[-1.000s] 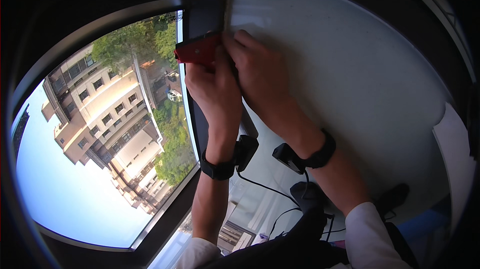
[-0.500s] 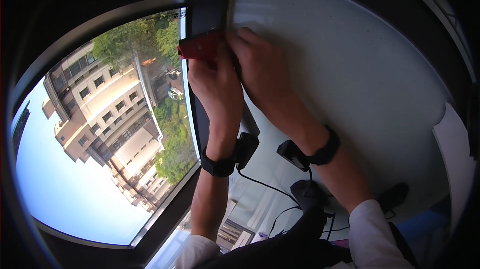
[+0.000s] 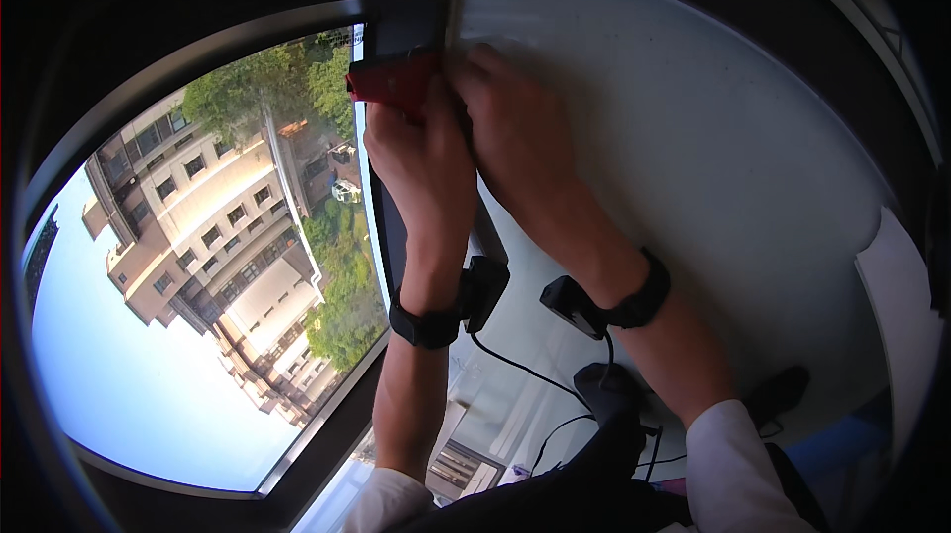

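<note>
A red, flat, wedge-like piece (image 3: 392,79) with a darker upper edge lies across the dark window frame, its left end over the pane. It looks like a small scraper, but its full shape is hidden. Its lower side sits in my left hand (image 3: 424,161), whose fingers are closed around it. My right hand (image 3: 515,117) is right beside it, fingers bent in against the piece's right end at the frame's edge. What those fingertips pinch is hidden behind the knuckles. Each wrist carries a black strap with a small black box.
To the left, a window pane (image 3: 248,266) shows a building, trees and sky, all lying sideways. A pale grey panel (image 3: 713,166) spans the right. Black cables (image 3: 525,369) hang from the wrist boxes. Below are a dark shoe (image 3: 606,389) and a white sheet-like edge (image 3: 903,295) at far right.
Both hands and the red piece have shifted slightly up and to the left in the picture. The hold looks the same.
</note>
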Available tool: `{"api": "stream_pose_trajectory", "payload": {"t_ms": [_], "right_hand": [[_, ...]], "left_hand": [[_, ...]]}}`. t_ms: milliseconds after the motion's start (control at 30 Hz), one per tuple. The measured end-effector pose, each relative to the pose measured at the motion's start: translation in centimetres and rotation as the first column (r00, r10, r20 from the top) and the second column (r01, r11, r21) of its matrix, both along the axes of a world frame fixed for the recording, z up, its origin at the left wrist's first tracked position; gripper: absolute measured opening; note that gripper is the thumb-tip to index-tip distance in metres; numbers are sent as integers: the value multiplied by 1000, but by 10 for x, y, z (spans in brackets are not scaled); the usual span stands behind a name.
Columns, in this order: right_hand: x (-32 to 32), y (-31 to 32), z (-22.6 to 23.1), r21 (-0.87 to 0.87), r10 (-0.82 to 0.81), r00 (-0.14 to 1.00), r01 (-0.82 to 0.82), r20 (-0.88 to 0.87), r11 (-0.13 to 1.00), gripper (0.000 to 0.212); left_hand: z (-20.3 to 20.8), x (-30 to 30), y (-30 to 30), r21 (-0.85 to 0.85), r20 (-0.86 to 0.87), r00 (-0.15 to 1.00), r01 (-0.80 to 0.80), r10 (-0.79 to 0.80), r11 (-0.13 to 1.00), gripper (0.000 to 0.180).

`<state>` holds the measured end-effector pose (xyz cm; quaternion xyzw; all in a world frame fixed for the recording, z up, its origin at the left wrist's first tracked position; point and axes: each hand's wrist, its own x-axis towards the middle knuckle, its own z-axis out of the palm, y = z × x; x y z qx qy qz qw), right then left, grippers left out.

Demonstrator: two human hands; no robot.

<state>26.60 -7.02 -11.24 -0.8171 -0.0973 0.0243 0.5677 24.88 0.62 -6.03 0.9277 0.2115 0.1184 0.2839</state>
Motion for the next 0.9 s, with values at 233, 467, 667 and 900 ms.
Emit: {"api": "stream_pose_trajectory", "payload": {"t_ms": [233, 467, 667, 900], "right_hand": [[1, -1, -1, 49, 30, 999, -31, 17, 998, 9], [2, 1, -3, 59, -23, 998, 20, 58, 998, 9], [4, 3, -2, 61, -50, 997, 47, 53, 997, 11], [3, -3, 1, 56, -15, 999, 13, 36, 998, 9]], "left_hand": [[-1, -2, 1, 62, 33, 999, 11, -13, 998, 17], [3, 3, 1, 39, -36, 999, -11, 12, 999, 19], [8, 9, -2, 42, -50, 998, -20, 22, 999, 20], [9, 4, -1, 50, -79, 997, -3, 7, 999, 19]]}}
